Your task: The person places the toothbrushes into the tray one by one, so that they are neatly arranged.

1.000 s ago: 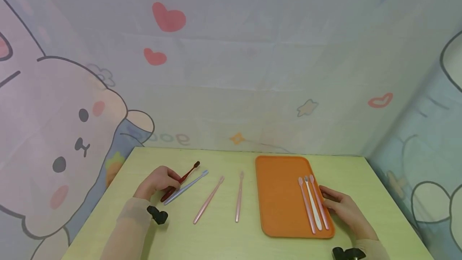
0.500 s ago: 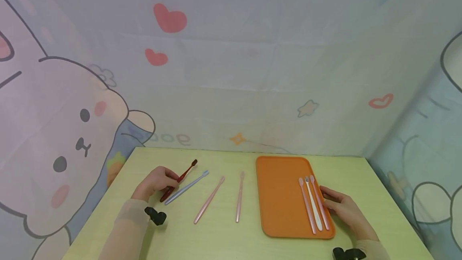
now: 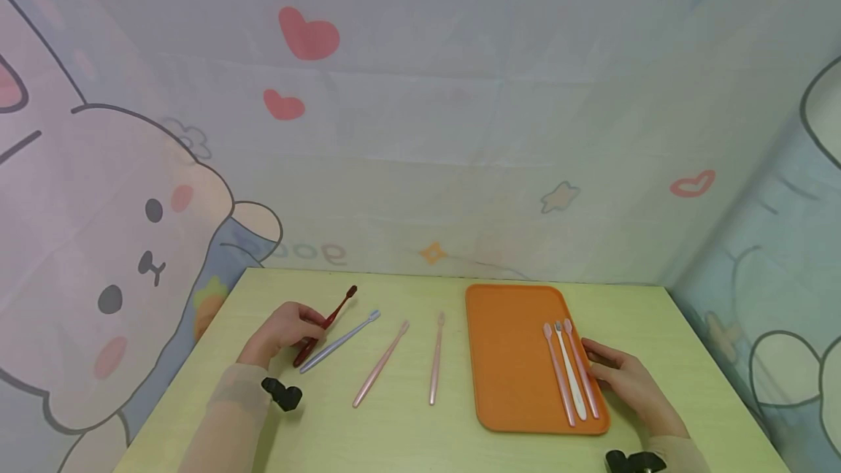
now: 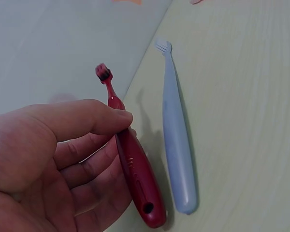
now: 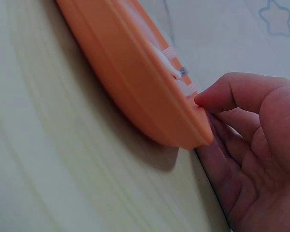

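My left hand (image 3: 285, 328) pinches a dark red toothbrush (image 4: 140, 176) between thumb and fingers at about its middle; the brush head points up and away. Just right of it, a blue-grey toothbrush (image 4: 176, 130) lies on the table, apart from the hand. At the right, my right hand (image 3: 631, 382) holds the right rim of an orange tray (image 3: 512, 363), with the thumb (image 5: 210, 99) on the rim and the other fingers partly hidden behind it. On the tray's right side lie a white toothbrush (image 3: 571, 374) and two pink toothbrushes, side by side.
Between the left hand and the tray, a pink toothbrush (image 3: 379, 365) lies slanted on the pale yellow-green table (image 3: 368, 444). Another pink toothbrush (image 3: 436, 360) lies almost straight, nearer the tray. A printed cloth backdrop (image 3: 420, 130) stands behind the table and at its sides.
The red toothbrush has turned slightly in my left hand, its head shifting a little left and up. My right hand and the tray have stayed in place.
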The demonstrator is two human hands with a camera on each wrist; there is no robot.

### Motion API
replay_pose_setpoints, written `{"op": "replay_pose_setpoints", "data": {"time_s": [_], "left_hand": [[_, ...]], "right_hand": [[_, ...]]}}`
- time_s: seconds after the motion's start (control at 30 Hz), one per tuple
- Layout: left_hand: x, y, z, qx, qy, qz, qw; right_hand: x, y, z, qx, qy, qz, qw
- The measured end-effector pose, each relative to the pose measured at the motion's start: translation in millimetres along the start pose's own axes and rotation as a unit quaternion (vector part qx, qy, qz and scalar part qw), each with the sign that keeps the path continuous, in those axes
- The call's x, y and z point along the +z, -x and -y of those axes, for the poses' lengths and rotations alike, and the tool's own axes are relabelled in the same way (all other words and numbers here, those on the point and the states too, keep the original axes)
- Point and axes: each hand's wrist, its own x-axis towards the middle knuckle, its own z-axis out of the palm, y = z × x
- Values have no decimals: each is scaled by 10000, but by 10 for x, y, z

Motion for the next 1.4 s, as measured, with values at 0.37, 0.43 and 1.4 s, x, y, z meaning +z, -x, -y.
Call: {"op": "replay_pose_setpoints", "data": {"time_s": [0.37,0.43,1.4], "left_hand": [[31,-8,-25,49,412,-100,9991],[37,-20,-27,62,481,-147,9987],[296,2,-371,644,1874,-587,9784]], "right_hand": [[17,21,31,12,-4,-50,10000],[13,21,35,-8,45,-23,10000],[15,5,46,81,144,-89,9998]]}}
